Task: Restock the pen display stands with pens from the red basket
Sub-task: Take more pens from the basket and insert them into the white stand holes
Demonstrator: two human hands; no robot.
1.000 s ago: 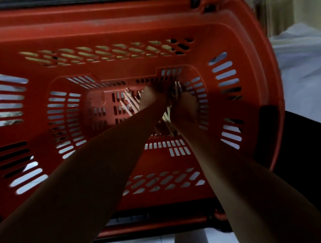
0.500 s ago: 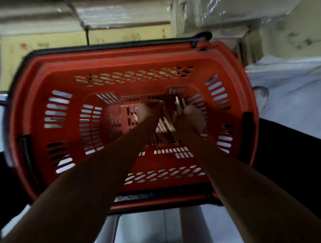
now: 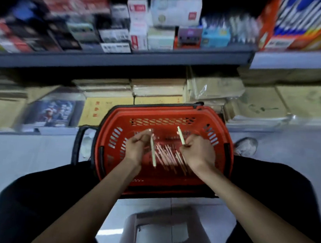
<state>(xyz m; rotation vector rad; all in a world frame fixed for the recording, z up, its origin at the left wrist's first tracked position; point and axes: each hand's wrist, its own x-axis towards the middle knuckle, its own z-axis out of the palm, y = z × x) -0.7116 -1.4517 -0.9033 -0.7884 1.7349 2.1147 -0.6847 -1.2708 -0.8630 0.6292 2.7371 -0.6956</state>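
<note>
One view only. The head-worn wide-angle camera looks forward and steeply down from above the red slotted plastic basket, which occupies frame centre, near the lens. The left hand and right hand, each pinching a pale slim pen, lie near the lens axis. Both forearms enter from the bottom edge. The grey metal shelf crosses the top, bowed and blurred.

Red basket open from above, crowded round the sides.
Mouth free overhead; left leg and right leg flank it, stool near, black handle sticks out left, boxes just behind, shelf edge above them.
</note>
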